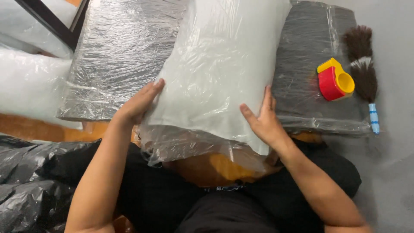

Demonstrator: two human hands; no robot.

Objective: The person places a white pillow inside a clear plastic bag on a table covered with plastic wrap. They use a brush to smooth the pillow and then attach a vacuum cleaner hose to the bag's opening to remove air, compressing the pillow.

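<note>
A white pillow in a clear plastic bag point(220, 69) lies in front of me across a dark grey cushion wrapped in plastic film point(120, 51). My left hand point(140, 103) presses flat against the pillow's left side. My right hand point(263, 121) lies on its lower right corner with fingers spread. The loose open end of the bag point(181, 146) hangs toward my lap over an orange surface.
A red and yellow tape dispenser point(334, 80) sits on the wrapped cushion's right end. A feather duster with a blue and white handle point(364, 73) lies beside it on the grey floor. Black plastic bags point(30, 181) lie at lower left. Another bagged white pillow point(26, 82) is at left.
</note>
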